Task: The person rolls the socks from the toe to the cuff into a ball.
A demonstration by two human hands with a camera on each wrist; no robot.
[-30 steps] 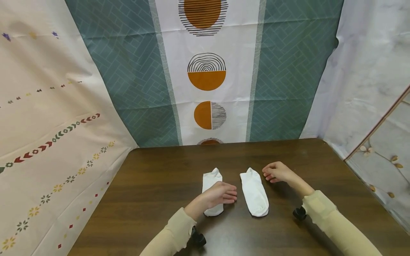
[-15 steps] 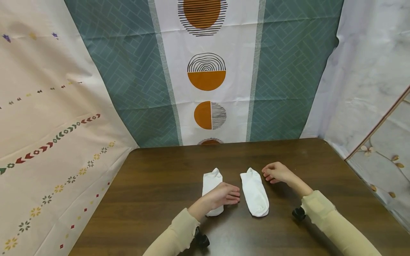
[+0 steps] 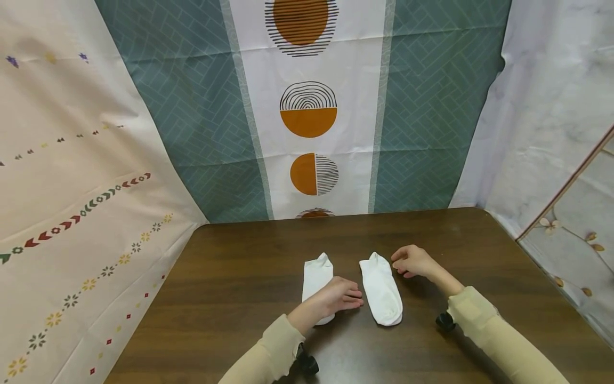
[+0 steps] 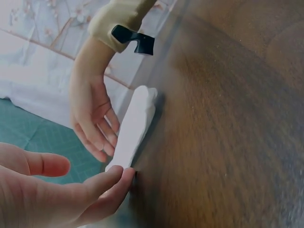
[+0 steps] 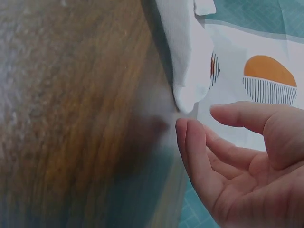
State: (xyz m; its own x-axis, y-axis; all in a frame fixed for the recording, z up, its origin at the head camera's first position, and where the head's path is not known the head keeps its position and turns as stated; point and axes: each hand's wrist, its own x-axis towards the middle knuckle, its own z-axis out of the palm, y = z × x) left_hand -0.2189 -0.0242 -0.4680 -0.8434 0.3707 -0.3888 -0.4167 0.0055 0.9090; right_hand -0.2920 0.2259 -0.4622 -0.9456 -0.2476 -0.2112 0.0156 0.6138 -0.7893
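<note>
Two white socks lie side by side on the dark table, no containers anywhere. Left sock sits under the relaxed left hand, nothing gripped. Right sock lies just beside the loosely curled, empty right hand. I'd pinch a cuff cleanly, keeping both flat.
</note>
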